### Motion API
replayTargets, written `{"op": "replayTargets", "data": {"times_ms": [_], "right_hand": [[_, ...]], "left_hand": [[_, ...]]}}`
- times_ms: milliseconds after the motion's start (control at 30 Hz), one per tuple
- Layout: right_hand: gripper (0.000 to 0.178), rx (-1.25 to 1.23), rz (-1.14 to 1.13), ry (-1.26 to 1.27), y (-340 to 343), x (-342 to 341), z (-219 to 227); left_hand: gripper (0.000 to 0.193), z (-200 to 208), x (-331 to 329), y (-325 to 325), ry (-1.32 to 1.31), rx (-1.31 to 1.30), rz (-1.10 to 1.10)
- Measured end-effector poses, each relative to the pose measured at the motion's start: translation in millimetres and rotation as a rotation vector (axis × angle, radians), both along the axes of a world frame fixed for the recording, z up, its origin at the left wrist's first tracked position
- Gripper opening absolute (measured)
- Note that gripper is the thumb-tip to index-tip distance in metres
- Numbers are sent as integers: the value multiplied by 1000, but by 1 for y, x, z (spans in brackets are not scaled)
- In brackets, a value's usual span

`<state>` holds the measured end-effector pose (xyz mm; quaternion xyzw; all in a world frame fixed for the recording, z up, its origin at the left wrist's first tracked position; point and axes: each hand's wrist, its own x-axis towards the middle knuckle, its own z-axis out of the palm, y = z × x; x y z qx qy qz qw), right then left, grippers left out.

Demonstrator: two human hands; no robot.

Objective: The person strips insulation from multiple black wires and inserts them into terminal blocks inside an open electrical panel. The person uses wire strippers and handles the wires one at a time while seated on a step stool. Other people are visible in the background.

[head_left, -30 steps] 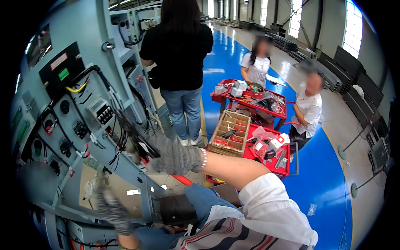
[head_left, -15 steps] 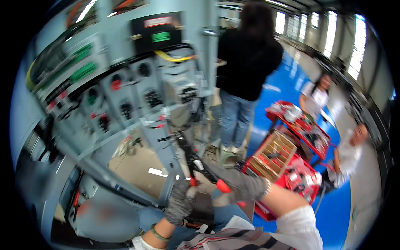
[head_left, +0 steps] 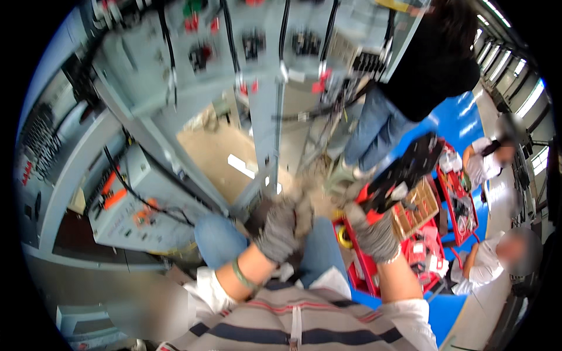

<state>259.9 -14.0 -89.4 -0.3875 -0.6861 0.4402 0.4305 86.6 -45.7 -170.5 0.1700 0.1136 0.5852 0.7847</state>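
My right hand (head_left: 374, 231), in a grey knitted glove, is closed around the red grips of a large black tool (head_left: 407, 167) with red handles. The tool points up and right, above the red cart; motion smears it, so its exact kind is unclear. My left hand (head_left: 282, 228), gloved the same way, is in front of my lap with its fingers curled together. Whatever lies within those fingers, if anything, is hidden. Ahead stands a grey metal cabinet frame (head_left: 222, 96) with black cables (head_left: 231, 44) hanging down it, several with red or white ends.
At right are a red cart (head_left: 369, 266) with a cardboard parts box (head_left: 418, 207) and another red cart (head_left: 468, 205) with loose parts. A standing person in black (head_left: 433, 64) is close ahead; two people in white (head_left: 480, 263) sit farther right. A grey panel box (head_left: 140, 205) is at left.
My view has tilted down and turned left. The black tool, earlier between both hands, has swung up and right in my right hand; my left hand is now apart from it.
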Motion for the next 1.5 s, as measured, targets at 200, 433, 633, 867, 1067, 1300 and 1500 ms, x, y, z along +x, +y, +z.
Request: {"op": "replayTargets", "data": {"times_ms": [200, 433, 633, 867, 1067, 1300, 1500], "right_hand": [[21, -44, 72, 44, -19, -8, -12], [28, -45, 32, -71, -25, -22, -19], [28, 148, -61, -299, -21, -26, -31], [24, 188, -101, -246, -17, -28, -35], [30, 348, -124, -392, -4, -8, -19], [47, 454, -47, -548, 3, -6, -8], [38, 582, -55, -328, 3, -10, 13]], "left_hand": [[44, 21, 11, 13, -309, -96, 214], [48, 34, 16, 8, -303, -67, 240], [42, 24, 19, 8, -272, -30, 189], [42, 21, 28, 10, -131, -150, 319], [34, 12, 17, 2, 315, -203, 196], [28, 32, 12, -9, 725, -53, 185], [24, 66, 2, -12, 622, 22, 111]]}}
